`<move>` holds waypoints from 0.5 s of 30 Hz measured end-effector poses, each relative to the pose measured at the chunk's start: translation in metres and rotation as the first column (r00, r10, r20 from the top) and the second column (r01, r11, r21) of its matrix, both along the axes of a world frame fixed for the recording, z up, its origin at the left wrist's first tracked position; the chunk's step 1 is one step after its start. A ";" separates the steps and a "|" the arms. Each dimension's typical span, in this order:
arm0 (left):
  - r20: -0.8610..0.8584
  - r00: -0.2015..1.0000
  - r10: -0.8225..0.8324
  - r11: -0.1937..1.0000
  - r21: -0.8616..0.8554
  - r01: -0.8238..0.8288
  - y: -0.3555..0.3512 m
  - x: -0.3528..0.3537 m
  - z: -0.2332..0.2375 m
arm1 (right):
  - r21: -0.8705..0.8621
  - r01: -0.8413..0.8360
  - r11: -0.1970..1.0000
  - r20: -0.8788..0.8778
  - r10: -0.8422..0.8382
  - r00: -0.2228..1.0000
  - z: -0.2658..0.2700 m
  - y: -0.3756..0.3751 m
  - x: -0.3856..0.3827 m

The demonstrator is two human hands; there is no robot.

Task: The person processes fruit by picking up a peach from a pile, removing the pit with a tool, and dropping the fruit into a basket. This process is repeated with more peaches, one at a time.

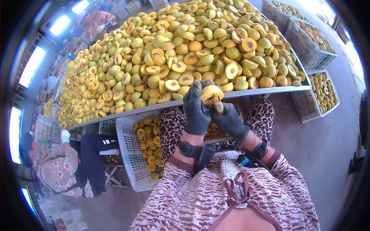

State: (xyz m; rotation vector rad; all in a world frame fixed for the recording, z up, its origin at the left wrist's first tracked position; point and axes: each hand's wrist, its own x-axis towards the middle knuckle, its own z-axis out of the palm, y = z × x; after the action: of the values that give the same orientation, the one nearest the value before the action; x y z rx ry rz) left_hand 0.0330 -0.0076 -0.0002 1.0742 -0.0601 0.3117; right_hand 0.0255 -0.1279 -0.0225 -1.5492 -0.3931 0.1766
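**Two gloved hands, one fruit, at the table's edge**

We see the left hand (196, 111), in a dark glove, closed round a yellow fruit (211, 92). It holds the fruit up just in front of the rim of the table (246, 92), with the fingers curled over the top and the thumb underneath. The fruit sits in the air between us and the table edge, and touches nothing but the glove and the tool.

The right hand (230, 122), gloved the same way, is clenched on a short tool (218, 106) with a pale handle. The tool points upward and its tip meets the underside of the fruit. We cannot tell the shape of the tip, since the fruit hides it. The two hands are pressed close together, knuckles nearly touching. Each wrist carries a dark band (189, 149), and a cable runs off the right one.

The table bears a wide heap (181, 50) of halved fruit, yellow and green, many showing the brown pit hollow. Below the hands, against the person's patterned trousers, stands a white crate (129, 154) partly filled with fruit. More crates (308, 50) of fruit stand on the floor to the right, beyond the table.

To the lower left another person (58, 169) sits by the table's far end, one light-gloved hand raised toward its edge
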 end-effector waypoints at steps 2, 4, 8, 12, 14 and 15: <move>-0.117 0.992 -0.042 0.976 -0.218 0.015 -0.003 0.001 -0.001 | -0.068 -0.012 0.998 -0.016 0.011 1.000 -0.010 -0.003 0.005; -0.147 0.989 -0.033 0.978 -0.207 0.002 -0.004 0.005 -0.004 | -0.134 -0.028 0.991 -0.030 0.024 0.999 -0.019 -0.002 0.009; -0.177 0.983 -0.049 0.955 -0.295 -0.005 -0.008 0.013 -0.019 | -0.103 0.072 0.992 0.120 -0.059 0.991 -0.030 -0.002 0.017; -0.009 0.971 0.240 0.957 0.172 -0.235 -0.013 0.021 -0.041 | -0.061 0.027 0.998 0.020 -0.026 0.999 -0.030 -0.001 0.017; -0.151 0.986 0.065 0.989 -0.121 -0.084 -0.016 0.008 -0.012 | -0.116 0.000 0.993 0.014 0.002 1.000 -0.030 -0.002 0.017; -0.152 0.987 0.058 0.990 -0.118 -0.076 -0.015 0.008 -0.011 | -0.171 -0.024 0.985 0.008 0.026 1.000 -0.030 -0.003 0.017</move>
State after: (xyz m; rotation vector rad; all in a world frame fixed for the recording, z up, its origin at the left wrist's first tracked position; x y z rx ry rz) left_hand 0.0408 -0.0226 -0.0117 0.9744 0.1269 0.2919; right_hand 0.0429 -0.1313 -0.0527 -1.7156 -0.4149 0.2268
